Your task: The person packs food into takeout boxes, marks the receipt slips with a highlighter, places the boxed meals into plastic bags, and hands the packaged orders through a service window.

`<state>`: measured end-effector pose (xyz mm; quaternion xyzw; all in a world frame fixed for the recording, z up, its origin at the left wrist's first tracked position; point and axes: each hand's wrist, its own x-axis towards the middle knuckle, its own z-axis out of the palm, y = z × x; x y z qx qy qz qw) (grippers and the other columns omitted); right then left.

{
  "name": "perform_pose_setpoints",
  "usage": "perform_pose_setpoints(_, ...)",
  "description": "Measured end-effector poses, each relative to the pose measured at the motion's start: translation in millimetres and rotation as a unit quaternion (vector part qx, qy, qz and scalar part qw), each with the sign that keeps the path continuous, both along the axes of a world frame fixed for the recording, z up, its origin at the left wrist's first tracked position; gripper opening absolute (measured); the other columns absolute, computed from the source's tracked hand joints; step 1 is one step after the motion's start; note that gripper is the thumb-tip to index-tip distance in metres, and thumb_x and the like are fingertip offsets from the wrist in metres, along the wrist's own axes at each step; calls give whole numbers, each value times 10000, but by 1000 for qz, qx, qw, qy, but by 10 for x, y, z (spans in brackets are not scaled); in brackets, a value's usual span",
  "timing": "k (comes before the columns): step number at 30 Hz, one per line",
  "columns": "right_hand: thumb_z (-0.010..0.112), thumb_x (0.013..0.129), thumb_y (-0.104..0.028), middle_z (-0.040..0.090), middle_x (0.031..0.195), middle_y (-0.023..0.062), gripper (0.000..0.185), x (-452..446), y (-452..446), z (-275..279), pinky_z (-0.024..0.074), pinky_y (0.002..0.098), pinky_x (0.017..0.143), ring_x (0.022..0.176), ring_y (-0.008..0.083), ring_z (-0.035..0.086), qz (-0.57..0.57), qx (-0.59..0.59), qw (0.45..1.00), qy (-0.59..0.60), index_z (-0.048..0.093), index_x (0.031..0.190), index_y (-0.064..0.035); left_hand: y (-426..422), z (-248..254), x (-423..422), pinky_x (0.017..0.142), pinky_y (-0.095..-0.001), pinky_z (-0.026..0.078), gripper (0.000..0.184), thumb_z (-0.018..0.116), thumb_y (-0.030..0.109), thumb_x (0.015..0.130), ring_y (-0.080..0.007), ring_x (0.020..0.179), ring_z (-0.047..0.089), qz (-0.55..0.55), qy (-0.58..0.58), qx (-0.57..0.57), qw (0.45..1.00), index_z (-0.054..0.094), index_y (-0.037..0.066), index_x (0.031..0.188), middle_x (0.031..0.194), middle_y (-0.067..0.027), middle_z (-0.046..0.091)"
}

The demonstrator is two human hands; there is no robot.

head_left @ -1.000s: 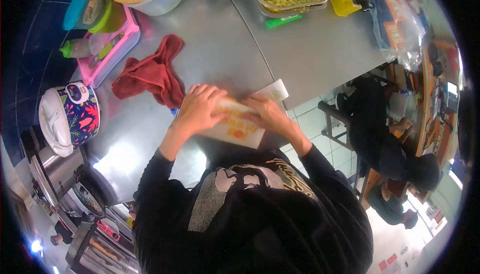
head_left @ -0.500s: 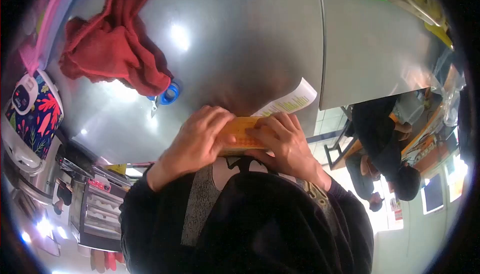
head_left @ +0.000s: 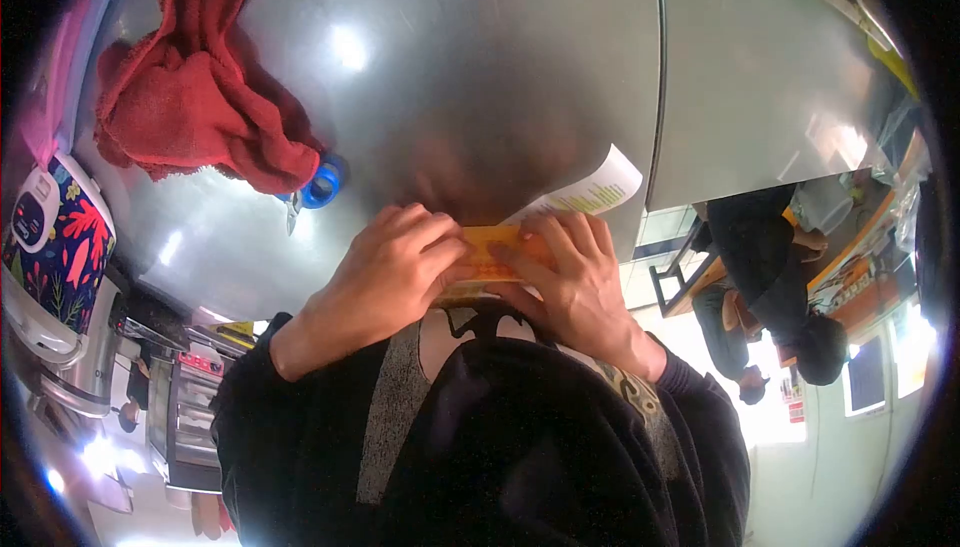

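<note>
Yellow-orange printed pack (head_left: 488, 264) sits at the near edge of the grey metal surface (head_left: 480, 77), close against the front of the person's black printed top (head_left: 480, 427). Grip: left hand (head_left: 392, 265) clamps the pack's left end, fingers curled over it; right hand (head_left: 572, 282) clamps the right end, thumb and fingers spread on it. Underside of the pack hidden; cannot tell whether it touches the surface. White paper slip with green print (head_left: 608, 183) lies just beyond the right hand, far corner raised; its near end is hidden. To the left: crumpled dark-red cloth (head_left: 200, 112), with blue-handled scissors (head_left: 323, 185) at its lower corner, partly covered. Floral-patterned dark-blue and white appliance (head_left: 65, 237) at far left.
</note>
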<state>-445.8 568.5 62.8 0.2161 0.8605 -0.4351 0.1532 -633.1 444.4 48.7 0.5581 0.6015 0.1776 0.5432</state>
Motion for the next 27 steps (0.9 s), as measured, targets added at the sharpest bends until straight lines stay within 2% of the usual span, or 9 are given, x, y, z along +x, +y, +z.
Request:
perform_pose_setpoints(2,736,713,-291,535,1000,54,301,20,-11,5,419,390,834,970,246,513,-6,13,1000,-4,687,956,-119,7,65,58,819,-386,435,164,657,140,797,-244,899,542,59,17,8,998,635,38,924,934,-58,566)
perform_pose_setpoints(8,734,710,-271,533,995,54,316,70,-32,-34,416,393,821,964,242,515,-5,-16,1000,19,691,981,-114,-33,70,146,813,-377,441,210,693,218,794,-245,916,539,68,31,-18,997,650,48,909,941,-57,558)
perform_pose_setpoints(12,740,695,-240,556,974,47,329,68,-61,-30,418,393,819,946,243,526,-21,22,999,14,691,990,-104,-36,76,210,817,-387,438,229,703,221,786,-252,912,539,74,57,-33,995,636,53,926,939,-59,558)
perform_pose_setpoints(14,744,686,-229,569,966,44,335,83,-68,-41,421,392,818,940,244,532,-37,19,999,20,691,991,-101,-34,87,238,826,-393,425,241,717,204,773,-262,906,539,143,37,-56,987,611,56,932,939,-63,557)
perform_pose_setpoints(18,748,672,-179,598,956,42,323,114,-36,-35,427,389,811,933,243,545,-53,-18,997,59,700,981,-100,-118,57,273,827,-398,409,256,730,188,762,-266,897,539,188,2,-76,979,590,63,936,932,-64,559)
perform_pose_setpoints(20,746,673,-158,604,953,43,304,101,-25,-23,429,389,809,931,243,548,-61,-29,996,63,705,969,-101,-130,61,272,815,-396,399,225,733,179,758,-258,892,534,210,-21,-90,973,591,64,889,916,-53,560)
perform_pose_setpoints(27,732,675,-102,607,931,33,258,25,10,27,428,373,795,912,239,554,-70,-36,997,7,730,932,-123,-86,83,269,801,-393,394,185,721,179,769,-247,892,525,174,-1,-91,981,592,60,826,893,-38,555)
